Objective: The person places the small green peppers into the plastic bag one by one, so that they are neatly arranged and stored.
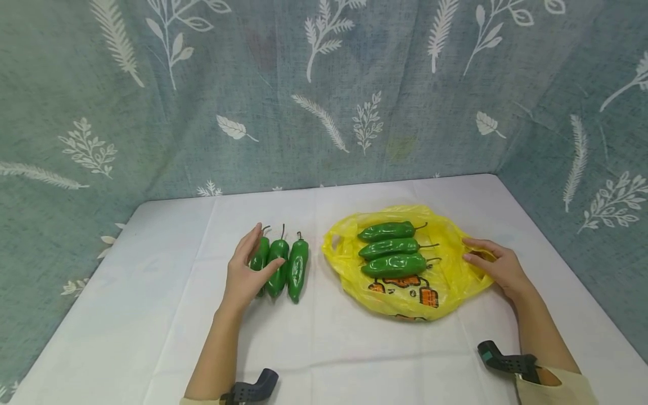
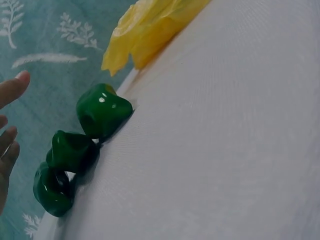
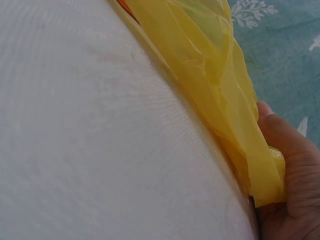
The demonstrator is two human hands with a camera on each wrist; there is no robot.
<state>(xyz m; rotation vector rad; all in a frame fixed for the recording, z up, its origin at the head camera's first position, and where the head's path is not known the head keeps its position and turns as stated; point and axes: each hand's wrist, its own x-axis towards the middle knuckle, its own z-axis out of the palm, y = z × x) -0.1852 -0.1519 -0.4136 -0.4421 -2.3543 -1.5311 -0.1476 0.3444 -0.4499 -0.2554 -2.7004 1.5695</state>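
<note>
Three green chili peppers [image 1: 297,270] lie side by side on the left, stems pointing away. My left hand [image 1: 248,275] reaches over the leftmost ones, thumb and fingers spread; the left wrist view shows the fingers [image 2: 9,150] apart from the pepper ends [image 2: 72,150]. On the right, a yellow plastic bag [image 1: 354,287] lies flattened, with three more green chili peppers [image 1: 395,265] on it, stems to the right. At the bag's right edge my right hand [image 1: 498,267] holds the yellow plastic [image 3: 235,135] between thumb and fingers. The other fingers are partly hidden.
A white cloth [image 1: 314,354] covers the table. Behind it and along the sides hangs a green-blue curtain [image 1: 283,118] with white leaf prints. Each wrist wears a dark camera mount, such as the right one [image 1: 506,360].
</note>
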